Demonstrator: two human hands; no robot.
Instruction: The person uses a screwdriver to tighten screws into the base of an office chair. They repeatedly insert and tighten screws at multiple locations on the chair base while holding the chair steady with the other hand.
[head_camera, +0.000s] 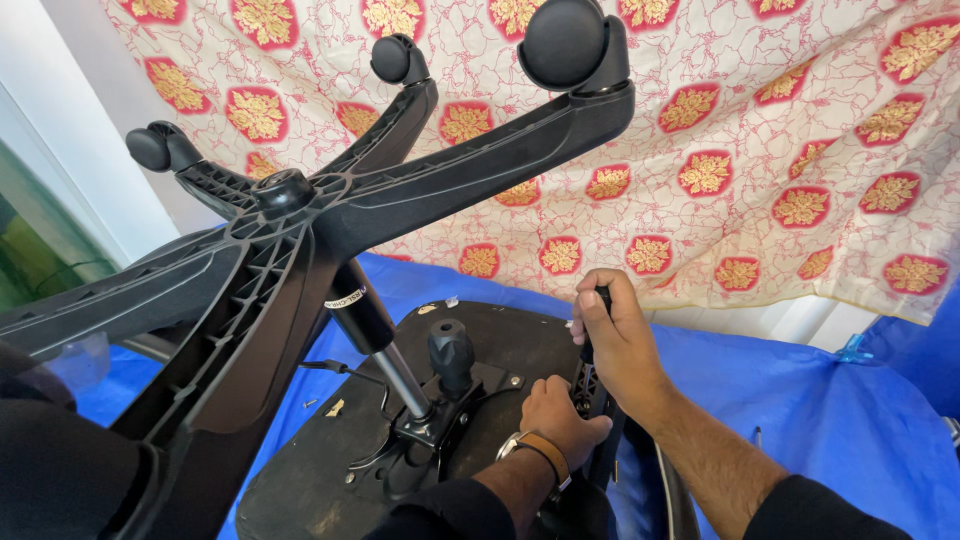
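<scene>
The right hand (622, 345) is fisted tight around a black screwdriver (592, 370), the left hand (560, 418) clasping its shaft, at 3 o'clock of the upturned office chair's (300, 230) black seat underside (500, 335).

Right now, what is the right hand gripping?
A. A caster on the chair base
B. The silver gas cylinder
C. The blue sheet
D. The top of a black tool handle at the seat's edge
D: the right hand is closed around the top of the black handle, with the left hand lower down beside it, away from the cylinder.
</scene>
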